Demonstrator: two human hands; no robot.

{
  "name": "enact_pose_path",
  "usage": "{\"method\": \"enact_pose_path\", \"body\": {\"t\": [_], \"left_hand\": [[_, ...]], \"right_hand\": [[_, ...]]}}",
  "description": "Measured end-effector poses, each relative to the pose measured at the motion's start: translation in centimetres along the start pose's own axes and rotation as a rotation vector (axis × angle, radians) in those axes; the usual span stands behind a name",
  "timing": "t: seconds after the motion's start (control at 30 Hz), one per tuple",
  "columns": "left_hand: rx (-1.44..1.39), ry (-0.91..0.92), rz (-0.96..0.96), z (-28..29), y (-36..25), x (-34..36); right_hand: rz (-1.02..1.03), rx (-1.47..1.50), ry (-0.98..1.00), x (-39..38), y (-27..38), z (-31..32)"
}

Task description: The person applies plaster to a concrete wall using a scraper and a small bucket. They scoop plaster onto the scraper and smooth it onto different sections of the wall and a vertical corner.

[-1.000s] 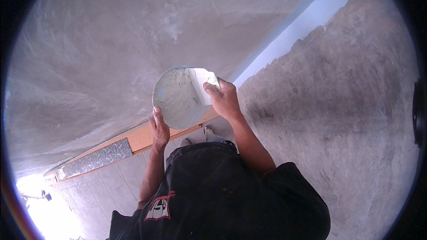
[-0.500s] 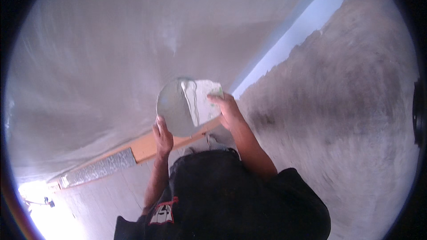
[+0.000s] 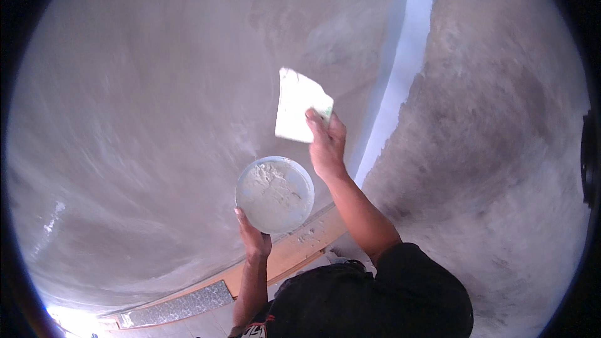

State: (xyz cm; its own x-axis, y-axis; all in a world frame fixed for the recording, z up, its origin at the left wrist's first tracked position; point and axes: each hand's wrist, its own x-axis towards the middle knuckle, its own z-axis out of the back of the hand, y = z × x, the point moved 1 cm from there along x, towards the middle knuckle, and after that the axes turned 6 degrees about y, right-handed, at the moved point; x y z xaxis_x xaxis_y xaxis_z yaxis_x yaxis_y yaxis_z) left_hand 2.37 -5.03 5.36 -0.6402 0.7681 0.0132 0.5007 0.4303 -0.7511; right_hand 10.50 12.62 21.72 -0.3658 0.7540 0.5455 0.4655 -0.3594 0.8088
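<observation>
My left hand [image 3: 253, 238] grips the rim of a round, shallow bowl [image 3: 241, 199] at its lower left, thumb over the edge. Pale, lumpy putty [image 3: 275, 184] lies inside the bowl. Above and to the right, my right hand [image 3: 327, 145] is closed on a flat, pale, roughly four-sided scraper [image 3: 302, 105], with the thumb on its near face. The scraper stands apart from the bowl, in front of the wall [image 3: 188, 75]. Its far face and the fingers behind it are hidden.
A light strip [image 3: 400, 69] runs down the corner beside a second, grey-brown wall [image 3: 488, 125]. Along the wall's foot lies an orange-brown board [image 3: 250, 278] with crumbs on it, and a speckled grey panel [image 3: 181, 307]. Bright light [image 3: 75, 320] enters at the lower left.
The scraper has left the bowl and moved up with my right hand. My left hand has lowered the bowl toward the right, and its inside now shows. The whole view has shifted.
</observation>
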Motion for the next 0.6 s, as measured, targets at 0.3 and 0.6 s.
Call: {"method": "enact_pose_path", "body": {"t": [0.3,0.6], "left_hand": [[0.067,-0.091,0.017,0.9,1.0,-0.6],[0.062,-0.160,0.019,2.9,1.2,-0.5]], "right_hand": [[0.839,-0.735,-0.213,8.8,0.8,-5.0],[0.808,-0.751,-0.247,10.5,0.5,-6.9]]}}
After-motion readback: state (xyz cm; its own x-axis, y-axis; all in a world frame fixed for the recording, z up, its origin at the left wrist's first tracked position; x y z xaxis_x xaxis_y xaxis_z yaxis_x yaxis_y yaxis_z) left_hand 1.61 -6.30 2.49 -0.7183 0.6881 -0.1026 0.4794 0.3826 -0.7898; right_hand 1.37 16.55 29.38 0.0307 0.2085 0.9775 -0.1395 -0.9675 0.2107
